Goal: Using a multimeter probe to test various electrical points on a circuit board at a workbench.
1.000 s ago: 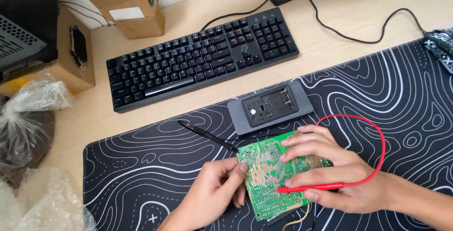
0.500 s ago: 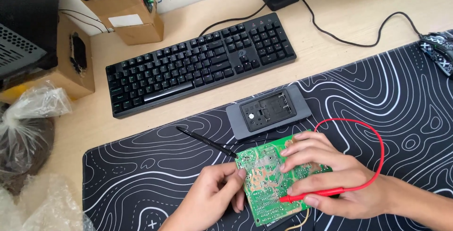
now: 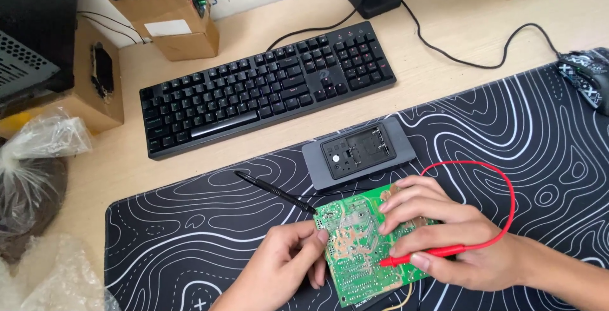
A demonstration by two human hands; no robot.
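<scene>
- Circuit board [image 3: 361,247]: green, solder side up, lay on the black mat [image 3: 190,235] with white wavy lines, near the front edge of the counter [image 3: 457,25]. I logged it between both hands, tilted slightly off square.
- Left hand [image 3: 279,273]: I noted its grip closed on the board's left edge, thumb on top, fingers curled beside and under it.
- Black probe [image 3: 274,191]: lay slanted on the mat, its tip touching the board's upper left corner. I could not tell whether the left hand held it.
- Right hand [image 3: 457,241]: rested on the board's right half, fingers spread over it; its grip pinched the red probe [image 3: 419,257] between thumb and fingers, tip pointing left onto the board.
- Red wire [image 3: 501,190]: looped up from the right hand and back down over the mat.
- Grey box [image 3: 358,152]: flat, with a dark panel on top, sat just behind the board, on the mat's far edge.
- Black keyboard [image 3: 266,86]: on the bare counter behind the grey box.
- Cardboard box [image 3: 171,16]: stood behind the keyboard's left end.
- Mouse [image 3: 587,76]: patterned, at the far right on the mat.
- Clear plastic bags [image 3: 38,158]: at the left edge.
</scene>
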